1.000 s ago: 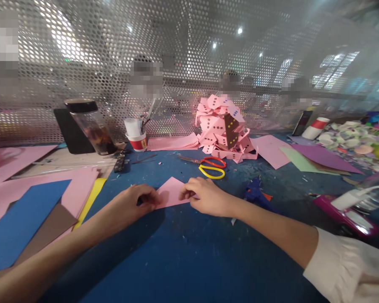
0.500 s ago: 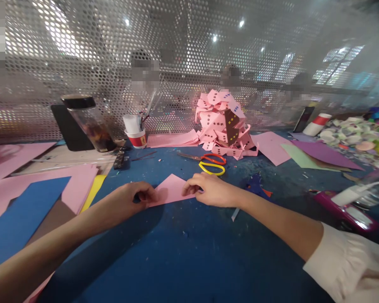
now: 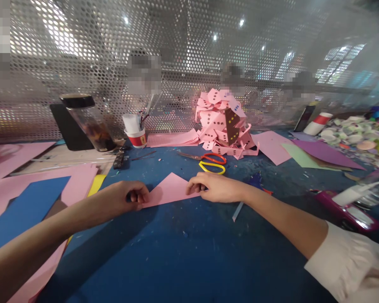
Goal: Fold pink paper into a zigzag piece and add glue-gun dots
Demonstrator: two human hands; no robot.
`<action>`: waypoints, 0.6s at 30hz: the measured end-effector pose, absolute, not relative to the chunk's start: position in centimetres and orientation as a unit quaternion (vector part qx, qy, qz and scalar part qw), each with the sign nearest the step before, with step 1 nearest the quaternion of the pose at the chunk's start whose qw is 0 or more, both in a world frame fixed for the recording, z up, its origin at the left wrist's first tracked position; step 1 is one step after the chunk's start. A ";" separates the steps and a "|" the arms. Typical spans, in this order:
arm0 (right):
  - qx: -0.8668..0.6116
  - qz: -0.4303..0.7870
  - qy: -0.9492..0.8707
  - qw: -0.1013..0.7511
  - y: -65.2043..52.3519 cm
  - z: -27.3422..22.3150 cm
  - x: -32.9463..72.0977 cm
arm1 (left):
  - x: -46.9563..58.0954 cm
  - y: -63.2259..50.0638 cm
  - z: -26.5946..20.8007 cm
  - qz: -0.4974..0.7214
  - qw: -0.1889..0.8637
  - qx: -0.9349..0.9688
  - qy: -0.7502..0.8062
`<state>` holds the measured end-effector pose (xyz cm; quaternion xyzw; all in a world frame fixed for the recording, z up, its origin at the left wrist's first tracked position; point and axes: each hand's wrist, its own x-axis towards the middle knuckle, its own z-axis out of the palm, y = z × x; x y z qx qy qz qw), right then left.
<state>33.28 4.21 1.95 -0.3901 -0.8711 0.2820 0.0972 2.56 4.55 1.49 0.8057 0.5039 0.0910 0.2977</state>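
By the curled fingers of the left hand [image 3: 131, 195] and the right hand [image 3: 219, 187], opposite corners of a triangular pink paper [image 3: 170, 189] are touched; whether these are pinched or merely pressed cannot be told. The paper is laid between the hands on the blue table [image 3: 183, 256], with scissors [image 3: 198, 158] placed just beyond and a spotted pink construction [image 3: 216, 122] stood farther back.
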 end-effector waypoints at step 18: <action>-0.333 0.324 -0.884 0.057 5.3 2.4 34.3 | 1.5 4.5 3.0 0.033 0.334 0.809 0.482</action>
